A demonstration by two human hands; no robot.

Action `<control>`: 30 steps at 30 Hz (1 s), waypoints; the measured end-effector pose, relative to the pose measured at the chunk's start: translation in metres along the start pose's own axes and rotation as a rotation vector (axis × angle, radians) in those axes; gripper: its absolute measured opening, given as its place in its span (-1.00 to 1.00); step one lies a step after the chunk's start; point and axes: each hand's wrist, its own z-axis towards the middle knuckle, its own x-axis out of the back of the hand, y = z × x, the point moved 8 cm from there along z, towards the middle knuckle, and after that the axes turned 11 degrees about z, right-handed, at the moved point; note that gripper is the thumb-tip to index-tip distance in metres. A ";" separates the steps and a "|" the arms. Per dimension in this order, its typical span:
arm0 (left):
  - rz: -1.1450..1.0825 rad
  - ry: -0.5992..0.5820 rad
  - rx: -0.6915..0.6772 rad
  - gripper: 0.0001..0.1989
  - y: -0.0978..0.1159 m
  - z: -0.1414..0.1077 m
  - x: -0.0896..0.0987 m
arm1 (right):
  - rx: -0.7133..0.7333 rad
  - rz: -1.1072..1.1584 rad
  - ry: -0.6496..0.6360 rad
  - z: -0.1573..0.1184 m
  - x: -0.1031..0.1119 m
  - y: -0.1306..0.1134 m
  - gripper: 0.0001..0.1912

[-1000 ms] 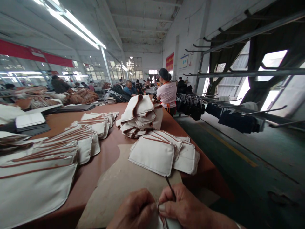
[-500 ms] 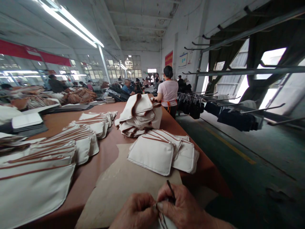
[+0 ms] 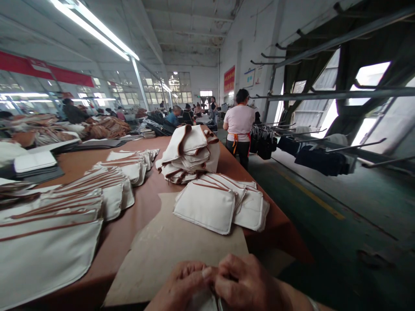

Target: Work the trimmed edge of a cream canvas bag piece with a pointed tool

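Note:
My left hand [image 3: 186, 285] and my right hand [image 3: 241, 283] meet at the bottom centre, fingers pinched close together. Between them, low in the picture, shows part of a white fabric piece [image 3: 205, 301], held by both. A sheet of tan paper [image 3: 168, 246] lies beyond and under my hands. Just past it rest white pieces with brown edging [image 3: 207, 205]. Behind these a taller folded heap of white and brown pieces [image 3: 189, 151] sits on the brown table [image 3: 145, 203].
Overlapping rows of white pieces [image 3: 65, 246] cover the table's left side. A person in a pink shirt [image 3: 239, 121] stands beyond the table's right edge. Metal racks with dark items [image 3: 320, 160] stand at the right. Other people are farther back.
My hands have drawn tighter together, and the dark strip that stuck up from my right hand no longer shows. The person in pink has moved right, away from the heap.

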 end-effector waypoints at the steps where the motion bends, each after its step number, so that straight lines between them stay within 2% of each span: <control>1: -0.022 -0.021 -0.006 -0.50 0.002 -0.002 -0.004 | 0.025 -0.051 -0.006 0.000 0.000 -0.003 -0.73; 3: -0.040 -0.070 -0.033 -0.48 0.007 -0.005 -0.012 | 0.042 -0.102 -0.002 -0.001 0.000 -0.006 -0.76; 5: -0.028 -0.069 -0.040 -0.49 0.008 -0.008 -0.013 | 0.017 -0.013 0.043 -0.003 0.001 -0.006 -0.77; 8: 0.052 -0.006 -0.035 -0.49 0.005 -0.009 -0.002 | -0.218 0.350 0.190 -0.010 0.005 0.012 -0.69; 11: 0.065 -0.033 -0.085 -0.46 0.008 -0.007 0.002 | -0.505 0.765 0.283 -0.019 0.000 0.031 -0.59; 13: 0.049 -0.056 -0.088 -0.46 0.011 -0.007 0.003 | -0.592 0.977 0.312 -0.019 -0.003 0.034 -0.62; 16: 0.041 -0.033 -0.014 -0.47 0.011 -0.009 0.004 | -0.717 1.149 0.342 -0.018 -0.004 0.035 -0.60; 18: 0.042 -0.007 0.028 -0.48 0.012 -0.010 0.005 | -0.775 1.192 0.352 -0.017 -0.004 0.035 -0.58; 22: 0.046 0.025 0.040 -0.48 0.016 -0.013 0.004 | -0.792 1.242 0.365 -0.015 -0.004 0.035 -0.56; 30: -0.084 0.002 0.041 -0.53 0.013 -0.016 -0.007 | -0.804 1.050 0.333 -0.009 0.000 0.033 -0.66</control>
